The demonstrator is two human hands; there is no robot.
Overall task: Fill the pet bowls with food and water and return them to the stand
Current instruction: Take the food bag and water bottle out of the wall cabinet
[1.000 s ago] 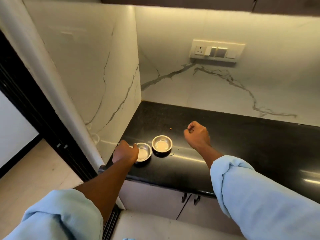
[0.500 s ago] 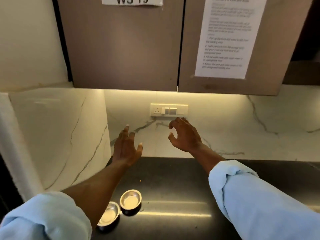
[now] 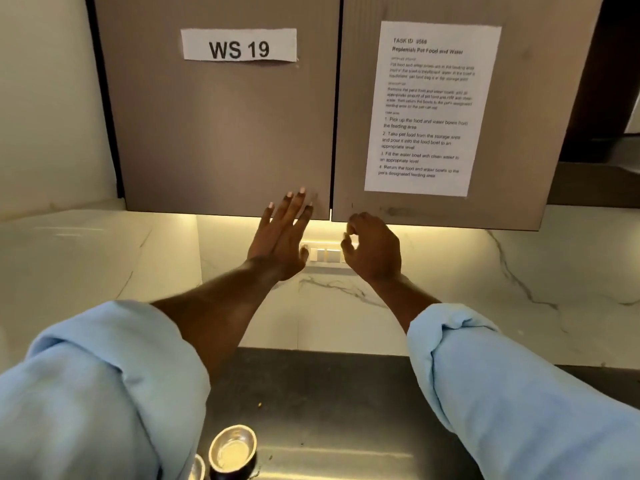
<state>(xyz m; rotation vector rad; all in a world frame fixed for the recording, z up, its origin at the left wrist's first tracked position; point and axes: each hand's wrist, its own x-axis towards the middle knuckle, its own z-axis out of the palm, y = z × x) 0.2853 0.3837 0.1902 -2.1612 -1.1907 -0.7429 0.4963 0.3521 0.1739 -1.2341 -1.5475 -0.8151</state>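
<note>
Two small steel pet bowls stand on the black counter (image 3: 329, 403) at the bottom of the view: one bowl (image 3: 232, 449) shows in full, and the other bowl (image 3: 198, 468) is mostly hidden by my left sleeve. My left hand (image 3: 282, 237) is raised with fingers spread, its fingertips at the lower edge of the left cabinet door (image 3: 221, 133). My right hand (image 3: 374, 247) is raised beside it, fingers curled and apart, just under the bottom edge of the right cabinet door (image 3: 540, 116). Neither hand holds anything.
Both brown wall cabinet doors are closed. A "WS 19" label (image 3: 239, 45) sits on the left door and a printed task sheet (image 3: 429, 109) on the right one. A switch plate (image 3: 325, 254) is on the marble backsplash behind my hands. Marble wall stands at left.
Both hands have left the counter and bowls and risen to the bottom edge of the wall cabinet. My view has tilted up, so the bowls now sit at the bottom.
</note>
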